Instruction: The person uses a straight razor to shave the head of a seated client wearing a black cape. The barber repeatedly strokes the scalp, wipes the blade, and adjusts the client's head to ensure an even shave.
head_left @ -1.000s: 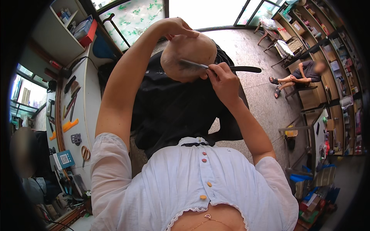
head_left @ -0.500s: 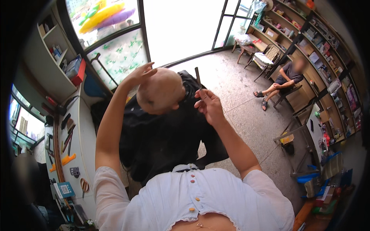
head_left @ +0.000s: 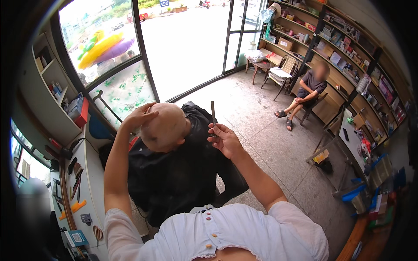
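A person with a shaved head sits before me, draped in a black barber cape. My left hand rests on the left side of the scalp, its fingers spread over the skin. To the right of the head, apart from it, my right hand grips a straight razor between thumb and fingers. The razor's blade end points up and away from me. Part of its handle is hidden by my fingers.
Along the left runs a white counter with combs, an orange clipper-like tool and scissors. Another person sits on a chair at the right, before crowded shelves. A glass door frame stands ahead.
My left hand has come down from beside the head onto the scalp. The view has tilted, so the head and cape sit lower. The razor is still in my right hand.
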`<state>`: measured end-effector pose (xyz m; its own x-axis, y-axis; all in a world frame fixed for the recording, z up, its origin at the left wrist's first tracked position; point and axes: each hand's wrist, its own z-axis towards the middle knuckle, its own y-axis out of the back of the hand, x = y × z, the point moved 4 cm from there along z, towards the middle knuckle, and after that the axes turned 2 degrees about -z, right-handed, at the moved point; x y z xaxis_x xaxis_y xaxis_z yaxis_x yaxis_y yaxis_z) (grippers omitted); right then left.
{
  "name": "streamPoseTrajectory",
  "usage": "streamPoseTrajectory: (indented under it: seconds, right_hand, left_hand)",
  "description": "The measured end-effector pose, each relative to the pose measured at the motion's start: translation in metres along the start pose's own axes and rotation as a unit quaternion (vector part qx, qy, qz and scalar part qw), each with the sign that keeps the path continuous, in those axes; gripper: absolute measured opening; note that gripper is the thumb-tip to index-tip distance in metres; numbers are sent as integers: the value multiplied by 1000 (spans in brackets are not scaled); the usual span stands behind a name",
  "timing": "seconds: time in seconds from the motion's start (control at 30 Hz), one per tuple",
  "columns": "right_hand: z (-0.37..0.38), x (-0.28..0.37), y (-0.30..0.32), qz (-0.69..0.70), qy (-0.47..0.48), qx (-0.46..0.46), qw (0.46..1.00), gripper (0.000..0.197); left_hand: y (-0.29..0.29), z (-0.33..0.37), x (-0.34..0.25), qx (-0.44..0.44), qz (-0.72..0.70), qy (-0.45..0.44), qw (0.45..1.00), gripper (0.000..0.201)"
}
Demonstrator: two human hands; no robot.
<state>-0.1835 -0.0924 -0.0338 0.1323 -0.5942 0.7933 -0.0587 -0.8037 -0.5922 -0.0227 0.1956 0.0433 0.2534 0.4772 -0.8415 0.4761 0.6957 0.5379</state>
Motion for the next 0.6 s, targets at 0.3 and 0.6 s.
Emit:
streamPoseTrajectory:
  seconds: [0.3, 0.6]
  right_hand:
    - [-2, -25, -63, -155, 97, 11, 983, 19]
    - [0, -27, -101, -411, 258, -99, 869, 19]
  left_hand:
    - [-2, 4, 6, -41, 67, -24, 997, 79]
    - [-6, 12, -9, 12, 153, 35, 987, 90]
